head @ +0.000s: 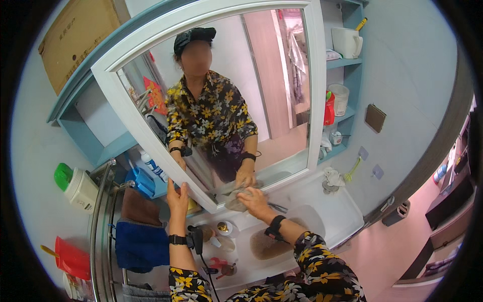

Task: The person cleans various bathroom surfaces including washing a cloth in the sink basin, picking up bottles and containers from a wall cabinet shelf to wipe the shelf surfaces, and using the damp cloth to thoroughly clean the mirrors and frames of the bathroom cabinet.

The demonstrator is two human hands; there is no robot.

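Note:
My right hand (pixel 255 202) presses a bunched grey cloth (pixel 236 205) against the bottom of a mirror (pixel 226 151). On the mirror's left side, my left hand (pixel 177 200) grips the white frame (pixel 141 132), its thumb in front and its other fingers partly hidden behind the edge. The glass reflects a person in a cap and flowered shirt, with the cloth meeting its own reflection. Below my right forearm, the white washbasin (pixel 339 211) holds murky brownish water (pixel 271 241).
Small cups and a red item (pixel 219 262) stand on the basin's left side. Towels (pixel 141 241) hang from a metal rack (pixel 100 226) at left. Blue shelves (pixel 341 62) with a white pitcher (pixel 345 42) flank the mirror. A crumpled white cloth (pixel 334 176) lies at the basin's back corner.

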